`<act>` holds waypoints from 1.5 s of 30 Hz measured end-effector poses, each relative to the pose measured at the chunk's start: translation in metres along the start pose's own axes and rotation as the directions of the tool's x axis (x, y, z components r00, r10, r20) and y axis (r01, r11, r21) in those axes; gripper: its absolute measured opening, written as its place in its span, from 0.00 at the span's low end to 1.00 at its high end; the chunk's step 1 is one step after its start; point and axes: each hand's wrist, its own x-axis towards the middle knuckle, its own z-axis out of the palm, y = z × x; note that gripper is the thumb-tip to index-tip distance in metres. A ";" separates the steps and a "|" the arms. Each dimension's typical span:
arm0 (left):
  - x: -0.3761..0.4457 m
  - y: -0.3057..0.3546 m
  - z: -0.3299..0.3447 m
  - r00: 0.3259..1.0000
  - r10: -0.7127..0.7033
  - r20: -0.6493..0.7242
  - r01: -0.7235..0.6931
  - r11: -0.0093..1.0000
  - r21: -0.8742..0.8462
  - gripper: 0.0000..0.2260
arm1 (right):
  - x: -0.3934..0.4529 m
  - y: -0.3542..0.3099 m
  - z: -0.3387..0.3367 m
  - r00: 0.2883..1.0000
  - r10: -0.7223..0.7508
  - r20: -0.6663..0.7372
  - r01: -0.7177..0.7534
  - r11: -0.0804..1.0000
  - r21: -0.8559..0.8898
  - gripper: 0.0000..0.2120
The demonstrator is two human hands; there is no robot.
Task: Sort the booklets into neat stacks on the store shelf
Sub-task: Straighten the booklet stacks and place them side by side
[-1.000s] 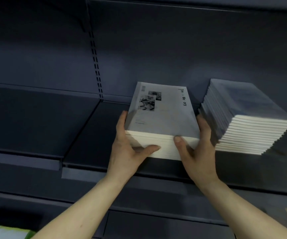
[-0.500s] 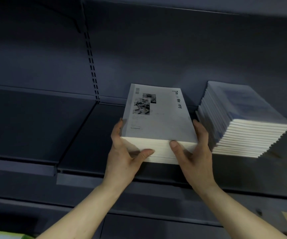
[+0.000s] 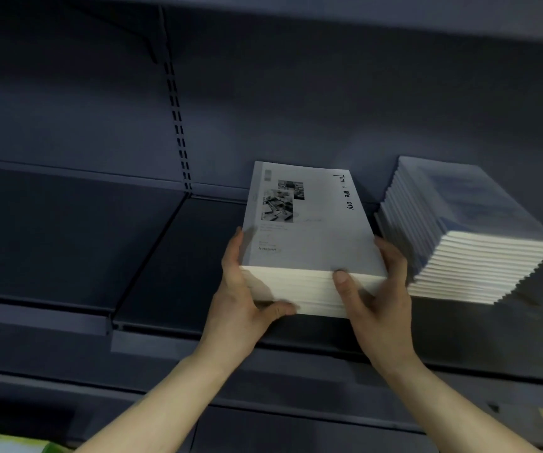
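Since a second ago our stack has slid slightly left along the shelf and our head has dropped a touch, so more of the bracket overhead shows, while both hands keep their clamp. Nearest us, our left hand (image 3: 240,308) grips the near left corner of the pale grey-covered stack of cream-paged notebooks (image 3: 309,237), thumb hooked under the bottom edge, fingers flat up the left side. Our right hand (image 3: 374,295) holds the near right corner, thumb pressed on the front page edges, fingers wrapped round the right side. The stack rests on the dark blue-grey metal shelf board (image 3: 172,273), its long axis running away from us toward the back panel, tilted a little left. We judge the next move is a square-up, and it turns on that gap to the right: our right hand sits between this stack and the second, fanned stack of blue-covered booklets (image 3: 472,237) just beside it, so little room remains there. Further back stand the slotted upright (image 3: 178,132) and the upper shelf bracket (image 3: 132,31)
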 end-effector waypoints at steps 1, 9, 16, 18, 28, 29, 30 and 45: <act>0.000 -0.001 0.000 1.000 0.003 -0.002 -0.003 1.000 0.012 0.55 | 0.000 0.000 0.000 1.000 0.001 -0.003 -0.001 1.000 0.003 0.36; 0.001 -0.002 0.001 0.999 -0.014 0.046 0.014 1.000 -0.009 0.53 | -0.001 0.000 0.002 0.999 0.007 -0.047 -0.008 1.000 -0.003 0.32; 0.001 -0.002 -0.001 0.996 -0.035 0.081 0.039 0.998 -0.056 0.61 | -0.001 0.000 0.000 0.998 0.039 -0.049 -0.044 0.994 -0.103 0.34; 0.000 -0.001 0.000 0.995 -0.023 0.097 0.027 0.999 -0.037 0.63 | -0.003 -0.006 0.001 0.996 0.036 -0.087 -0.043 0.996 -0.081 0.32; 0.003 -0.001 -0.001 0.998 -0.044 0.041 0.045 0.998 -0.037 0.59 | -0.004 -0.007 0.001 0.996 0.032 -0.086 -0.042 0.993 -0.108 0.32; 0.003 0.001 -0.001 0.999 -0.039 0.036 0.040 0.998 -0.041 0.58 | -0.003 -0.006 0.001 0.996 0.032 -0.084 -0.042 0.992 -0.122 0.32; 0.004 0.002 -0.002 0.999 -0.035 0.027 0.037 0.998 -0.045 0.58 | -0.003 -0.005 0.002 0.996 0.032 -0.081 -0.043 0.990 -0.133 0.32; -0.002 0.010 0.005 0.980 0.201 0.003 -0.191 0.924 0.333 0.59 | -0.003 -0.001 0.010 0.984 -0.173 0.036 0.170 0.872 -0.459 0.46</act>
